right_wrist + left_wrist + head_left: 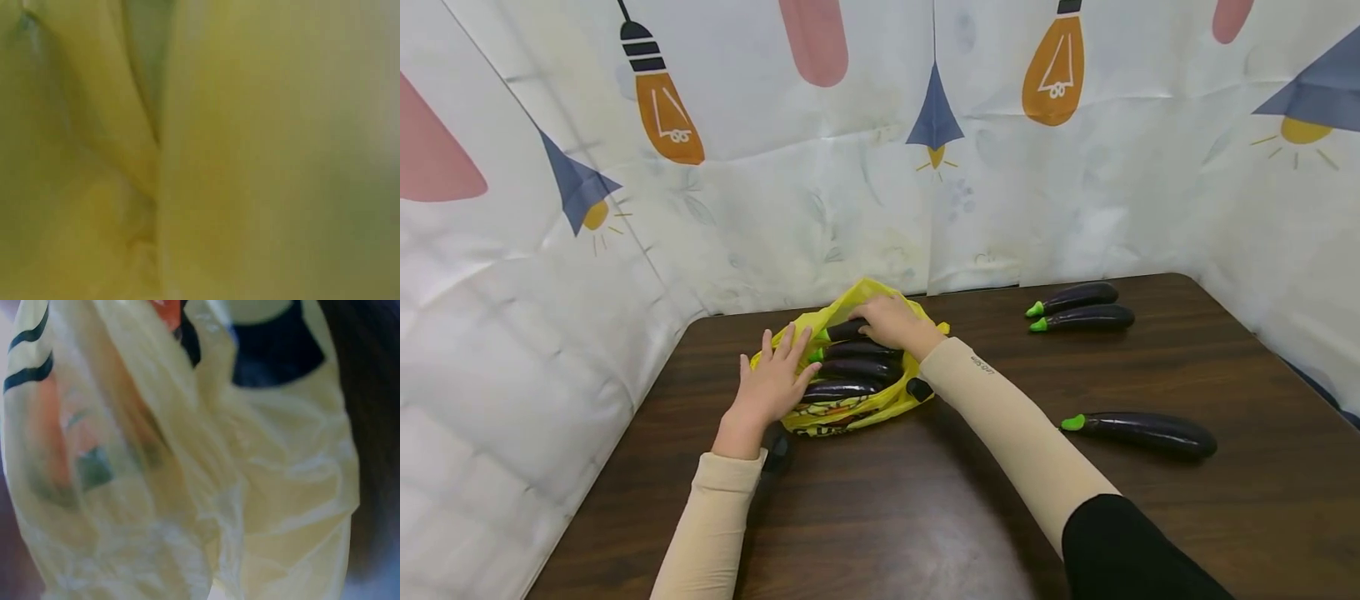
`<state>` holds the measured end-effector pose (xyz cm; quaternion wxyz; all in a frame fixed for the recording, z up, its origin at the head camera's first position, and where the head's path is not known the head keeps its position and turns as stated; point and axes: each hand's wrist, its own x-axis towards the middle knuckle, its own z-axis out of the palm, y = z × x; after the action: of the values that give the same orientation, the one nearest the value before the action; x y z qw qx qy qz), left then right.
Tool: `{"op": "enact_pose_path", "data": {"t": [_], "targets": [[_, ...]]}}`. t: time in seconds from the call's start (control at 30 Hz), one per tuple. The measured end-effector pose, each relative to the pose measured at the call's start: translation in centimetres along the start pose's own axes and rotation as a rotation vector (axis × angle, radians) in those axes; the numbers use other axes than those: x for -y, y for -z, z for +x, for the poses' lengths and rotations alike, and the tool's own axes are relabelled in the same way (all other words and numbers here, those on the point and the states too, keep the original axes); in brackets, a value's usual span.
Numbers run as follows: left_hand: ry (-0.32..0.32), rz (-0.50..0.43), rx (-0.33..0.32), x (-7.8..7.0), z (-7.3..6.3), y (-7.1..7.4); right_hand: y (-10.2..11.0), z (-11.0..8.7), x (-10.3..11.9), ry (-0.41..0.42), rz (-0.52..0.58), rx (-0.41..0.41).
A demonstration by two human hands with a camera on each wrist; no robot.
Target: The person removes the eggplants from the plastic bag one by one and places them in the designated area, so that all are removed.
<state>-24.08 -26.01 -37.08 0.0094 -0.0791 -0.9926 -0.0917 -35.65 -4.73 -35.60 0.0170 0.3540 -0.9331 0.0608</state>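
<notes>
A yellow plastic bag (891, 402) lies on its side, its mouth spread and several dark purple eggplants (857, 369) inside. My right hand (891, 321) reaches into the bag and grips an eggplant (844, 331) with a green stem at the far side of the others. With fingers spread, my left hand (767, 387) rests at the bag's left edge. Yellow film of the bag (281, 444) fills most of the left wrist view, with dark and orange print on it. Only blurred yellow bag film (250, 162) shows in the right wrist view, so the right fingers are hidden there.
Two eggplants (1086, 317) lie side by side at the back right of the brown wooden table (880, 517). Another eggplant (1150, 433) lies nearer, to the right of my right forearm. A white patterned cloth (820, 208) hangs behind the table and along its sides.
</notes>
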Motion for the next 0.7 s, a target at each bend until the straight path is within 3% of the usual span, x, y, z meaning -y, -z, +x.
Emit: {"op": "enact_pose_path", "data": {"t": [0.17, 0.4, 0.7], "targets": [[0.002, -0.005, 0.006, -0.2, 0.0, -0.1, -1.0, 0.3, -0.3, -0.006, 0.048, -0.023], [-0.004, 0.002, 0.031, -0.3, 0.1, -0.5, -2.0, 0.4, -1.0, 0.016, 0.135, 0.015], [-0.004, -0.001, 0.031, -0.2, 0.1, -0.6, -0.6, -0.3, -1.6, 0.054, 0.219, 0.064]]}}
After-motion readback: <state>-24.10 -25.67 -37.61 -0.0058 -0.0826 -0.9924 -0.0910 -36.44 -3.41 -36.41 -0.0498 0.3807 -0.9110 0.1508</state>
